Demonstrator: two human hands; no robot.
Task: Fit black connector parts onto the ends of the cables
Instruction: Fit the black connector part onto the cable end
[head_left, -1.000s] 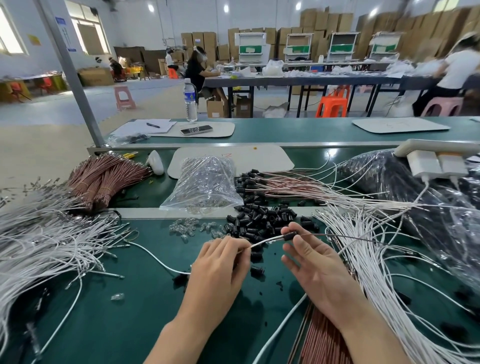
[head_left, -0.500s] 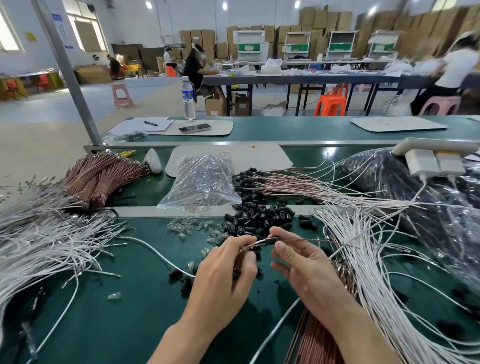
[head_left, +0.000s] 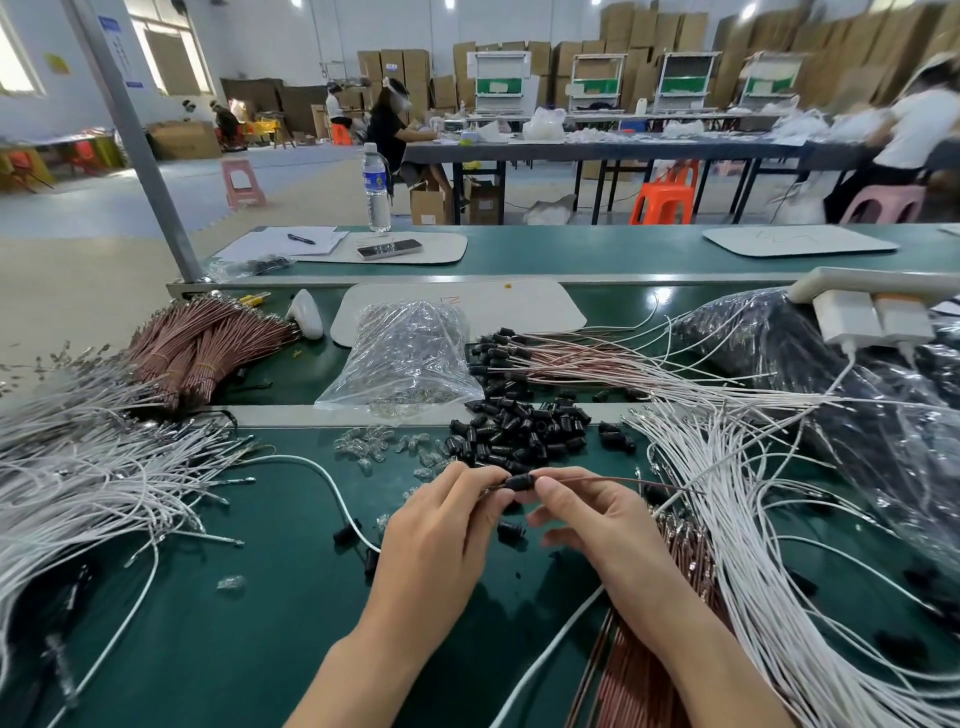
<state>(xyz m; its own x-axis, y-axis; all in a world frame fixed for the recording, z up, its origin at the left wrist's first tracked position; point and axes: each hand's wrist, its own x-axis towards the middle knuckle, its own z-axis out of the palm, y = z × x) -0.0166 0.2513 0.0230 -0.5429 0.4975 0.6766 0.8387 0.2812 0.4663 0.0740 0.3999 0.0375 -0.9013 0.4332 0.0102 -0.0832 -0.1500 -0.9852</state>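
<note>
While the left hand (head_left: 441, 525) pinches a black connector part (head_left: 518, 482) at its fingertips just above the middle of the frame, the right hand (head_left: 587, 525) pinches a thin brown cable (head_left: 613, 480) right beside it, thumb and forefinger closed on the wire where it meets the part. The part appears to sit on the cable's end, but the fingertips hide whether it is pushed fully home. A single white cable (head_left: 332, 483) loops in from the left and vanishes under the left hand; I cannot tell whether that hand grips it. Directly above the hands lies a heap of loose black parts (head_left: 519, 431), and beyond it a fan of pinkish cables (head_left: 571, 364) already capped in black, so a fair batch looks done. Much seems left: tied brown bundles (head_left: 208, 343) at upper left, more brown cables (head_left: 649, 675) under the right wrist, and white cables massed at the left edge (head_left: 78, 467) and at right (head_left: 727, 493). All this lies on a green bench (head_left: 260, 623), along with a clear bag (head_left: 410, 358), small clear pieces (head_left: 374, 447) and a white power strip (head_left: 872, 312) at upper right. Behind, a large hall holds stacked cartons, long tables and seated workers.
</note>
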